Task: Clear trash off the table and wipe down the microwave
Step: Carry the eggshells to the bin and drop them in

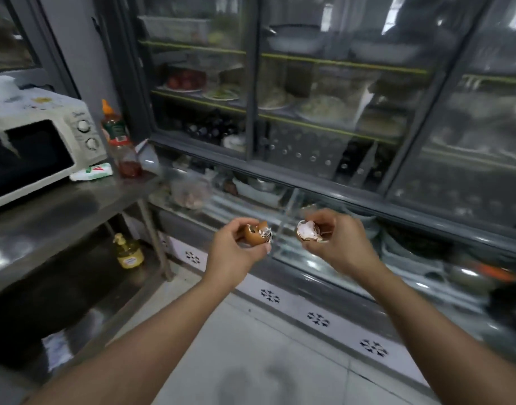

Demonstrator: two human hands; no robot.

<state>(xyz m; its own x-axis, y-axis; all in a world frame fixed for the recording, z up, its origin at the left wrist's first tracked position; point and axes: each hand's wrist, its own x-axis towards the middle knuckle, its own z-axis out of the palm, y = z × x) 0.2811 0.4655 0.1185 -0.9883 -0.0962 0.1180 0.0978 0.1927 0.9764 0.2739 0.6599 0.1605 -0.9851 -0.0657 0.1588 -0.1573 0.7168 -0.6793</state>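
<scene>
Brown eggshell piece [255, 233] is pinched in left hand [236, 249], fingers curled round it; white-lined eggshell piece [308, 231] is gripped in right hand [338, 244]. Both are held in the air over the floor, apart, in front of the glass-door cabinet [338, 112]. Microwave [37, 147] is seen on the steel table [61, 211] at far left, bottles [119, 138] just beside it

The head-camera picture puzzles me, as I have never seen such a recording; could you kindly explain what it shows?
There is no machine here: a person wears a wide-angle camera on the head, looking forward and down at their own bare arms. The left hand holds a brown eggshell piece, and the right hand holds another eggshell piece, both out over the tiled floor. To the left, a steel table carries a white microwave, a sauce bottle and a small white packet. Behind stands a glass-fronted cabinet of dishes.
</scene>
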